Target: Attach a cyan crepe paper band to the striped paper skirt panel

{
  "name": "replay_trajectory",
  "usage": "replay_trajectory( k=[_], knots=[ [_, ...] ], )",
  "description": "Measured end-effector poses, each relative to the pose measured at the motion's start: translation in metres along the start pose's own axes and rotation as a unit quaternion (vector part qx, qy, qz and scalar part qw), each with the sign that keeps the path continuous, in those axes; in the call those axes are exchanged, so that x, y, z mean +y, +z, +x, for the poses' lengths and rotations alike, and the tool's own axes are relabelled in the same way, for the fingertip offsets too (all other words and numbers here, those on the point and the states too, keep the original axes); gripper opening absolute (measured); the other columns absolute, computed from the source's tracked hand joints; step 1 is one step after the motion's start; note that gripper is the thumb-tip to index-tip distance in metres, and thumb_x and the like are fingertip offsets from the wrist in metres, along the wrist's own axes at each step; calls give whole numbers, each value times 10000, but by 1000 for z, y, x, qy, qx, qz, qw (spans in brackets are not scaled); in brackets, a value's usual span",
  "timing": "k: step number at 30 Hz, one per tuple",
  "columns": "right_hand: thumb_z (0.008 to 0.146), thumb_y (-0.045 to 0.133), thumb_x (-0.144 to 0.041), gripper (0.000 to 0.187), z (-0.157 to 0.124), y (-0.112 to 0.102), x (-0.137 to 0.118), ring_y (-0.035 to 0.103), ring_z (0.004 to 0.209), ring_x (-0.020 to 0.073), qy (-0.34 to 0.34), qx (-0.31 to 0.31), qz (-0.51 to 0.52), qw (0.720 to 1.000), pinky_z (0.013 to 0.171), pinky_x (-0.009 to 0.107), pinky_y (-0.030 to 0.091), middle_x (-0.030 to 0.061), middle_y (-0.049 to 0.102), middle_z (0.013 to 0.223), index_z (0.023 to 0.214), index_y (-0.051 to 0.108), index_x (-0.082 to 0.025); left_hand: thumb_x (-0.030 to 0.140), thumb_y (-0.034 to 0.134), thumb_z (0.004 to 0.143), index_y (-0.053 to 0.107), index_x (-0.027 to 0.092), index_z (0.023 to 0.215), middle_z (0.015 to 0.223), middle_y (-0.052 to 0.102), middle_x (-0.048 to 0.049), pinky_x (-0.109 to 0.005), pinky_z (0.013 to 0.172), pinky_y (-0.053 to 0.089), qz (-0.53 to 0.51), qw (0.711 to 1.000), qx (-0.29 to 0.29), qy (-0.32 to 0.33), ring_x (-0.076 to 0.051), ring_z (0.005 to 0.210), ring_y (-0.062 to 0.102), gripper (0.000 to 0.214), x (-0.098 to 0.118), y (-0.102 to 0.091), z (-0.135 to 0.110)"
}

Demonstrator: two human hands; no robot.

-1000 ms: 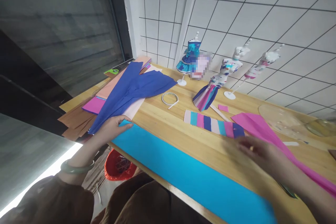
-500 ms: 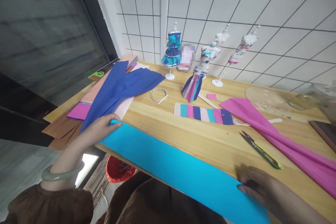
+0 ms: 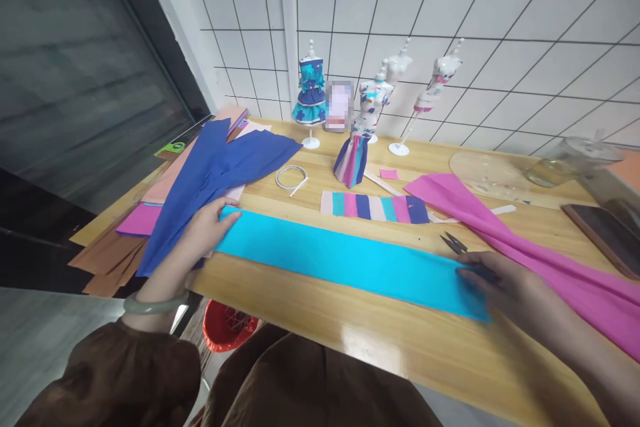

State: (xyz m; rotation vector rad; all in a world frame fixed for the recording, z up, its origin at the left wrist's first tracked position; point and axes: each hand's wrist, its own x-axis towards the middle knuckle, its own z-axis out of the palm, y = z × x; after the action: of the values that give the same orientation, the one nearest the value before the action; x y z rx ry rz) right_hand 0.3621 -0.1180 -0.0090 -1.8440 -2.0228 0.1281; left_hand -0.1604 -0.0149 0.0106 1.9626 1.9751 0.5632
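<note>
- Looks like laying out flat: cyan paper strip (image 3: pixel 345 257) stretched left to right along the near half of the table (image 3: pixel 350 327)
- Left hand (image 3: pixel 207 227) pressed flat on the left end, thumb out
- Right hand (image 3: pixel 500 280) blurred over the right end, beside the scissors (image 3: pixel 453 242); flat or pinching, cannot tell
- Probably calls for even tension from both ends
- Thin, smooth, uncreased, lying between blue sheet (image 3: pixel 215 173) and magenta sheet (image 3: pixel 500 227)
</note>
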Motion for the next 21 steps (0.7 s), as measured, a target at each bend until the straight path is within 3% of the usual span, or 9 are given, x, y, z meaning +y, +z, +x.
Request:
replay_trajectory(
  k=[5,7,9,13,17,21],
  knots=[
    [885,443,-391,305,-13,-2,-13,587,1021,259,-105,-8,-30,994,882,402,469,117,609,1116,1036,631,-204,398,463,839,548,162,1178,1189,548,-134,-418,943,393,127,983,85,102,-300,1139,478,421,7,15,-6],
    [902,427,-382,302,-24,-4,-28,577,1045,255,-138,-41,-30,989,890,409,471,109,597,1147,1040,638,-215,410,464,856,563,181,1164,1229,526,-122,-418,982,373,122,978,59,161,-281,1179,449,397,16,18,-16],
    [908,435,-379,291,-34,-5,-40,580,1051,247,-169,-68,-47,982,902,414,477,92,608,1153,1038,647,-229,448,472,858,572,201,1157,1236,533,-97,-408,994,377,90,970,-9,228,-253,1175,457,400,25,22,-28],
    [935,383,-335,328,-47,-3,-45,605,1032,240,-231,-60,-102,966,876,409,516,82,652,1124,1083,647,-208,494,485,846,579,262,1166,1304,511,-51,-432,994,387,84,948,-108,289,-253,1225,421,406,34,31,-46],
    [952,299,-226,380,-49,-1,-39,609,1036,229,-273,-50,-124,953,834,374,540,96,652,1139,1132,630,-170,455,475,866,621,262,1114,1303,526,-41,-424,976,413,99,934,-93,331,-255,1228,432,346,29,40,-50],
    [946,350,-273,337,-49,0,-41,589,1064,226,-215,-68,-98,969,883,381,518,93,638,1153,1076,650,-189,392,450,897,648,254,1069,1254,570,-33,-406,970,421,117,921,-59,367,-237,1211,456,296,25,42,-49]
  ],
)
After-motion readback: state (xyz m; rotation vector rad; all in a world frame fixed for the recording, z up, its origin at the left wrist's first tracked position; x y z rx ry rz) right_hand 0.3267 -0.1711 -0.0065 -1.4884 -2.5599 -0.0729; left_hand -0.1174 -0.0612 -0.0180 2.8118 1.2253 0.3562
